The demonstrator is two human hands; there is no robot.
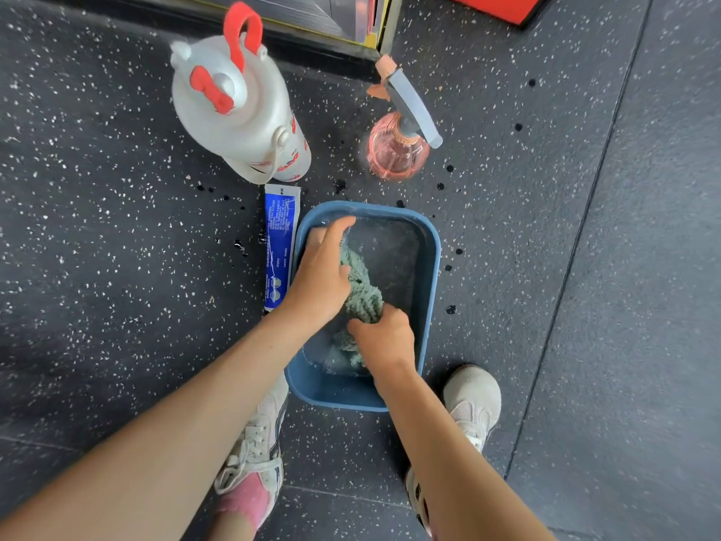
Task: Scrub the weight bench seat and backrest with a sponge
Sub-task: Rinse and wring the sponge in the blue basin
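Both hands wring a green cloth over a blue basin at the centre of the frame.

The left hand (320,275) grips the upper end of the green cloth (364,294), fingers curled round it, while the right hand (384,337) clenches the lower end just below; the cloth stretches between them inside the blue basin (429,244), which holds shallow water and sits on the dark speckled floor (97,228). A blue-and-white tube (279,247) lies just beside the basin's left edge. Above it, toward the upper left of the frame, stands a white bottle (238,107) with a red handle and bow, and at upper centre, right of it, a pink spray bottle (398,146) with a grey trigger. Dark wet spots (450,309) dot the floor around the basin. Two pale sneakers, the left sneaker (257,443) and the right sneaker (474,400), flank the basin's lower end.
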